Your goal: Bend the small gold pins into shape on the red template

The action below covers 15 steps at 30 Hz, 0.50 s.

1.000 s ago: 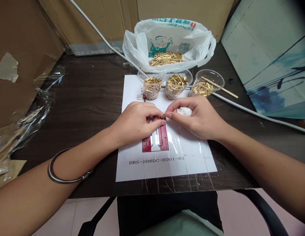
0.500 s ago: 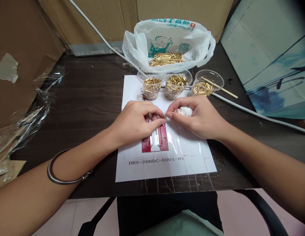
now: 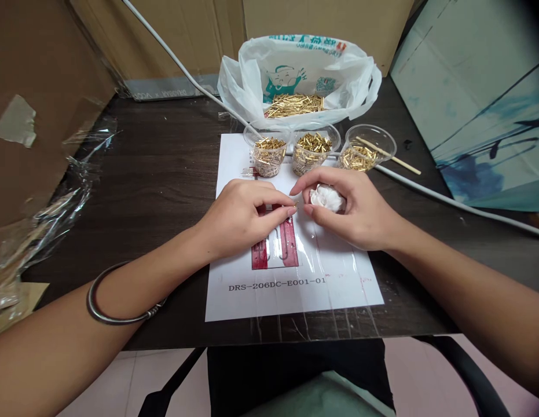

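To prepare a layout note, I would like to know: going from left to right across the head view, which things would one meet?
Pale torn patch → metal bracelet → left hand → right hand → blue-painted panel.

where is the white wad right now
In the head view, the white wad sits right of centre, in the curled right hand, in front of the clear cups.
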Motion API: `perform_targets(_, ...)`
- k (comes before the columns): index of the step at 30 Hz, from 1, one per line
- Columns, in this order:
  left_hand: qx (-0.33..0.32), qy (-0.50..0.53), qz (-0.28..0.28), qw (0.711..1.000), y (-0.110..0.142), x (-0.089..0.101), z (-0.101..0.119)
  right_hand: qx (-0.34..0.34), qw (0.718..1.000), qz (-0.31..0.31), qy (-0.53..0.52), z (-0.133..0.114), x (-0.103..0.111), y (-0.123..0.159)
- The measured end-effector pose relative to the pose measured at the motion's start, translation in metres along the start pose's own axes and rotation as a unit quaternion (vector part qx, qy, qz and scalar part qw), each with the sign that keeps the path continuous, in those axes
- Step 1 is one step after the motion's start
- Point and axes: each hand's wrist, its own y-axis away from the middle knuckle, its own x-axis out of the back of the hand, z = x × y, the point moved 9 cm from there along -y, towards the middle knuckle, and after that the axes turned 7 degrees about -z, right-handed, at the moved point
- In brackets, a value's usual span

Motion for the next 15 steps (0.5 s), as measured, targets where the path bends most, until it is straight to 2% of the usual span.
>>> perform_targets(5,-0.001,-0.001,0.0,1.0,-0.001,0.0,0.0,-0.02,1.0,-0.001,0.008,0.008,-0.002,0.001)
perform_targets(9,-0.003,0.001,-0.003,1.0,-0.001,-0.001,0.001,-0.044,0.996,-0.005,0.079,0.012,-0.001,0.002)
perform_targets(15,-0.01,-0.004,-0.002,1.0,-0.001,-0.001,0.001,-0.018,0.997,-0.035,0.071,0.007,-0.008,0.001)
